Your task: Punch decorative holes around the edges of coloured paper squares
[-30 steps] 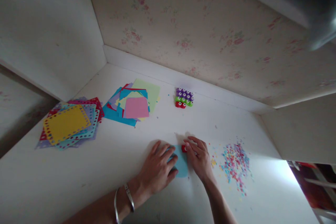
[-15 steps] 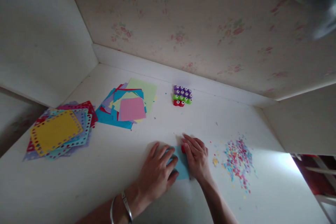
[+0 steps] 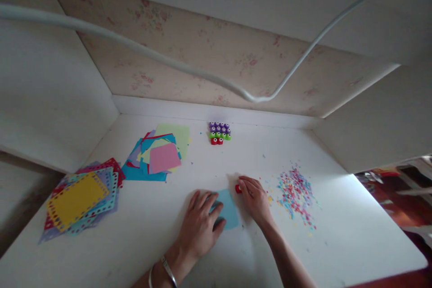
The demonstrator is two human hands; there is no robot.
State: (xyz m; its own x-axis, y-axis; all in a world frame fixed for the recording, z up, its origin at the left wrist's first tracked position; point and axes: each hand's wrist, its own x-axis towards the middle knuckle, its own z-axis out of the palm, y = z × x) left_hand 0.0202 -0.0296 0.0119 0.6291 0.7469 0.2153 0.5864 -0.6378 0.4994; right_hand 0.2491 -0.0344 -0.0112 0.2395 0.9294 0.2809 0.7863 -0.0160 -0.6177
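A light blue sheet of paper (image 3: 228, 210) lies flat on the table in the head view. My left hand (image 3: 202, 218) rests on its left part with fingers spread and lying flat. Just beyond the sheet's right edge, my right hand (image 3: 254, 195) has its fingers closed round a small red paper punch (image 3: 238, 189). Most of the punch is hidden under the fingers. A narrow gap of white table separates it from the sheet.
Purple, green and red punches (image 3: 220, 132) with eye shapes stand in rows at the back. Plain coloured paper (image 3: 165, 157) and sheets with punched borders (image 3: 77, 200) lie left. Loose paper confetti (image 3: 297, 191) is heaped right. A white cable (image 3: 189, 71) hangs across the front.
My right hand has moved off the blue sheet's right edge, taking the red punch with it. My left hand stays on the sheet. The view has tilted upward, bringing the cable in.
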